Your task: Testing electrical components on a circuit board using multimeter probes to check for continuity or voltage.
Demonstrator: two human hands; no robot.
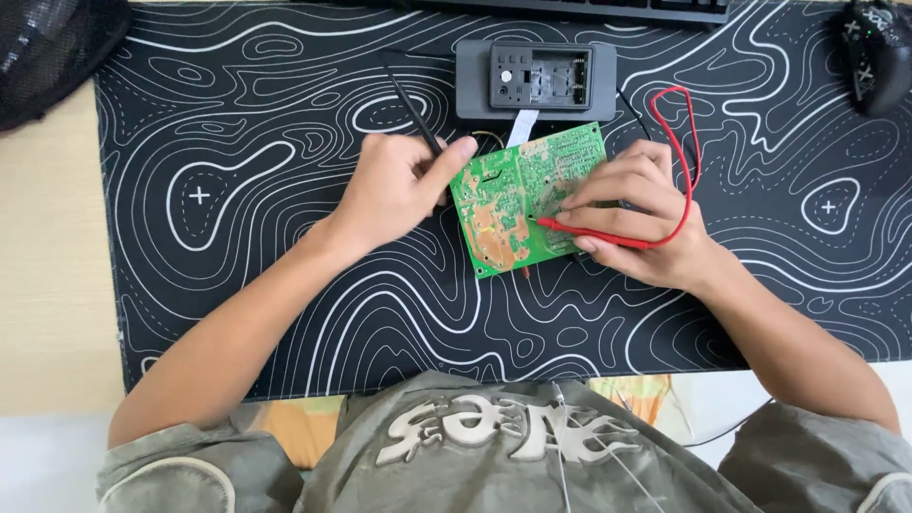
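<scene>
- Head view: my left hand (404, 190) is closed around a black probe (415, 106), pinched between thumb and fingers, its shaft running up and away from me; the tip is hidden behind my thumb at the left edge of the green circuit board (525, 198).
- My right hand (638, 211) is closed on a red probe (594, 231), held like a pen, with its point touching the solder side of the board near the middle. Its red lead (686, 142) loops up behind my knuckles.
- The two hands are apart, one at each side of the board. The board lies tilted, solder side up, on a black desk mat (285, 285) with white contour lines, which covers the table (47, 285).
- Just behind the board sits a dark grey housing (535, 78), joined to it by a white ribbon cable (522, 125). A keyboard edge (589, 9) lies beyond that, and a black mouse (876, 52) at the far right.
- I judge the step in hand to be probing two points on the board, one probe on each.
- As I see it, the next move calls for steady tips: the red point sits among close solder pads, so it could slip onto a neighbouring one. No meter display is in view, so I cannot tell any reading.
</scene>
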